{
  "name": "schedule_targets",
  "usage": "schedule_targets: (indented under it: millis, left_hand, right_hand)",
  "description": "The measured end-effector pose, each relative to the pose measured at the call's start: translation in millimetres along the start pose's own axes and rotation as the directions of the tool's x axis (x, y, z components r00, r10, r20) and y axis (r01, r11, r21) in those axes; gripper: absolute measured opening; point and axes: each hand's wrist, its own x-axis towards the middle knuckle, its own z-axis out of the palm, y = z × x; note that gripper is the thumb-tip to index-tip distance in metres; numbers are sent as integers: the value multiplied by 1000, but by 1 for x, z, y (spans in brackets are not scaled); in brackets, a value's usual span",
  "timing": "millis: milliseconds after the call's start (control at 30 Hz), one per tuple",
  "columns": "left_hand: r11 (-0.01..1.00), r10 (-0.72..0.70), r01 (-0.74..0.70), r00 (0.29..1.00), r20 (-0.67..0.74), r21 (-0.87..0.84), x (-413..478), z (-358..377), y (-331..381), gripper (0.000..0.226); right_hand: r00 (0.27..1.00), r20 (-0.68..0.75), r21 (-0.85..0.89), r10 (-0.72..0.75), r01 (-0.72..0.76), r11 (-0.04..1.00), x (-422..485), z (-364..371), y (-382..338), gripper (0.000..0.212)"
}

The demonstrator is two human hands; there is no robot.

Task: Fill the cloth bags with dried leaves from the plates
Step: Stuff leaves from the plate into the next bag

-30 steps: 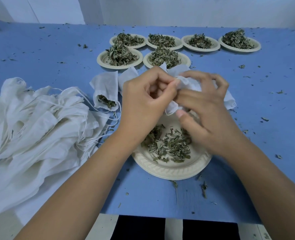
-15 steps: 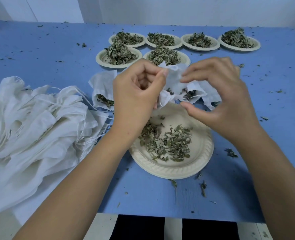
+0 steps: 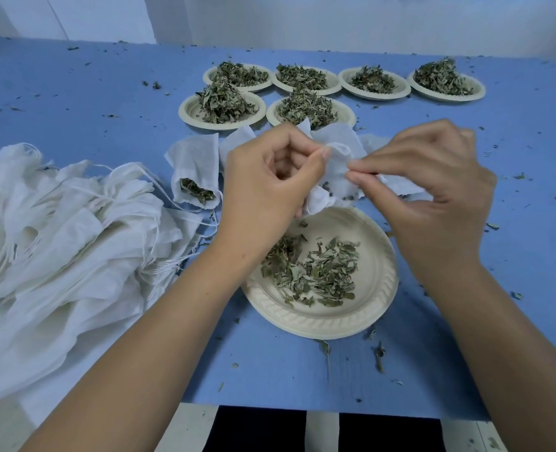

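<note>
My left hand [image 3: 267, 187] is curled, with thumb and forefinger pinching one edge of a small white cloth bag [image 3: 335, 171]. My right hand [image 3: 433, 203] pinches the opposite edge between thumb and forefinger, and its other fingers arch loosely above. The bag hangs between the two hands, just over the far rim of the near plate [image 3: 381, 288]. A few dark leaf bits show at its lower part. I cannot tell how wide its mouth stands.

The near plate carries a thin scatter of dried leaves [image 3: 315, 272], mostly at its left and middle.

Just left of my left hand a filled bag [image 3: 193, 164] lies on the blue bench [image 3: 74, 102], with leaves showing at its near mouth. More white cloth lies beyond my hands, partly hidden by them. At the left edge sits a heap of empty bags [image 3: 58, 230], their drawstrings trailing toward the plate.

Farther off stand the heaped plates [image 3: 187, 110]: two closer, side by side, and four in a row behind them. Leaf crumbs [image 3: 379, 353] are strewn over the bench all around.
</note>
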Motion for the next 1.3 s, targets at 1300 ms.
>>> schedule_targets:
  millis: [1300]
  left_hand:
    - [999, 13, -7, 986, -167, 38, 5, -7, -2, 16]
  right_hand:
    - [841, 537, 526, 73, -401, 750, 3, -4, -1, 22]
